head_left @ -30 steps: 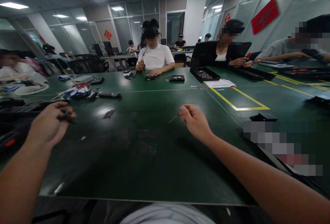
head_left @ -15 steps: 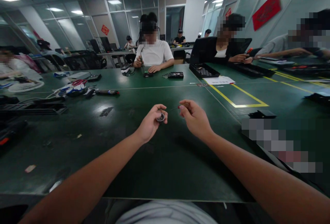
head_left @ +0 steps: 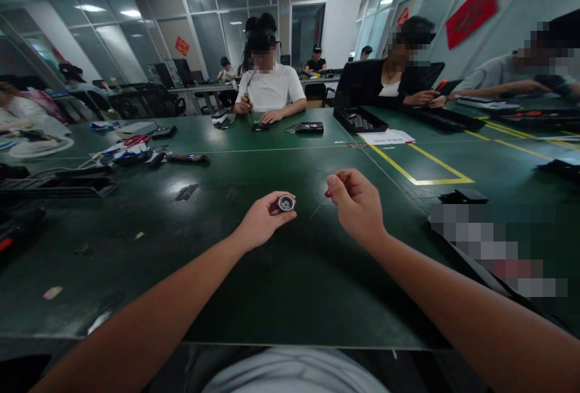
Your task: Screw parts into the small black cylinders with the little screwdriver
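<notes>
My left hand (head_left: 263, 222) is closed around a small round grey metal part (head_left: 286, 203), whose open, hollow face is turned up toward me. A few small details show inside it, too small to name. Opposite, my right hand (head_left: 359, 203) pinches a small screwdriver (head_left: 327, 194) by its red handle. Its thin shaft slants down and left, with the tip apart from the grey part. Both hands are above the green table (head_left: 290, 296). Fingers hide much of the screwdriver's handle and the sides of the grey part.
Left, a pen-like tool (head_left: 188, 159) lies near red-handled scissors (head_left: 136, 139) and cables. A black tray (head_left: 360, 120) and white paper (head_left: 387, 137) are ahead right, beside yellow tape (head_left: 441, 182). A co-worker in white (head_left: 270, 91) sits opposite; others sit right and left.
My right hand has drawn right and turned, so the screwdriver's shaft now points down-left, away from the grey part. My left hand has tilted the grey part's open face into view.
</notes>
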A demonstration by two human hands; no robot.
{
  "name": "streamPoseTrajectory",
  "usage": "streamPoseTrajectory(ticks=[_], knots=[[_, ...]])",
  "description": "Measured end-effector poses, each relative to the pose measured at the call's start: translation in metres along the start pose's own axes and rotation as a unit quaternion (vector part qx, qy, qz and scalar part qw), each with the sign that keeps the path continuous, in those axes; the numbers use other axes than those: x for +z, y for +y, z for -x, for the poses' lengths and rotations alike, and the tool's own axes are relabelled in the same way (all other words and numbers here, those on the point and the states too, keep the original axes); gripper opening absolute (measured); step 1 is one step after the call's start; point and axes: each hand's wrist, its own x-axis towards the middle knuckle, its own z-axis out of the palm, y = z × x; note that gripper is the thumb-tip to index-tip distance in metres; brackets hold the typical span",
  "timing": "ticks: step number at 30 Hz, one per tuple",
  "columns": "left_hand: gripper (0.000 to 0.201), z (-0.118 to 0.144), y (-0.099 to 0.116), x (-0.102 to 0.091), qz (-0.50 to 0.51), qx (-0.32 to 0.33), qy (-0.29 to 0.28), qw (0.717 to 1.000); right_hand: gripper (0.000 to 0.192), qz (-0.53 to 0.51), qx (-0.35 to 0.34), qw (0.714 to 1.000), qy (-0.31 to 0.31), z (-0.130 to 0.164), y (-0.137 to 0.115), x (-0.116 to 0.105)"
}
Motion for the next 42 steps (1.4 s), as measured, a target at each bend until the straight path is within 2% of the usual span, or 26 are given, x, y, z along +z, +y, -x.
streamPoseTrajectory(ticks=[3,5,9,14,25,31,33,37,42], knots=[[0.039,-0.003,-0.008,-0.002,-0.021,0.019,-0.007,1.0,0.024,-0.062,-0.015,0.998,0.025,0.004,-0.003,0.0],[0.04,-0.003,-0.012,-0.003,-0.039,0.027,-0.012,0.999,0.023,-0.075,-0.017,0.997,0.014,0.006,-0.004,0.001],[0.041,-0.003,-0.015,-0.004,-0.053,0.033,-0.011,0.998,0.021,-0.014,-0.01,0.999,-0.042,0.007,-0.003,0.004],[0.042,-0.002,-0.014,-0.006,-0.051,0.032,-0.01,0.998,0.02,0.055,0.002,0.998,-0.032,0.003,-0.002,0.004],[0.04,-0.002,-0.014,-0.006,-0.031,0.028,0.001,0.999,0.019,0.081,-0.012,0.995,-0.055,0.003,-0.003,0.002],[0.047,-0.002,-0.017,-0.007,-0.044,0.041,0.018,0.998,0.018,0.01,-0.052,0.986,-0.155,0.007,-0.005,-0.002],[0.046,-0.001,-0.015,-0.007,-0.069,0.05,0.021,0.996,0.021,0.015,-0.076,0.983,-0.168,0.009,-0.006,-0.003],[0.043,0.002,-0.01,-0.005,-0.135,0.075,0.017,0.988,0.034,0.045,-0.109,0.985,-0.13,0.011,-0.01,-0.001],[0.041,0.002,-0.01,-0.005,-0.174,0.092,0.027,0.98,0.033,0.117,-0.078,0.986,-0.092,0.009,-0.019,0.001]])
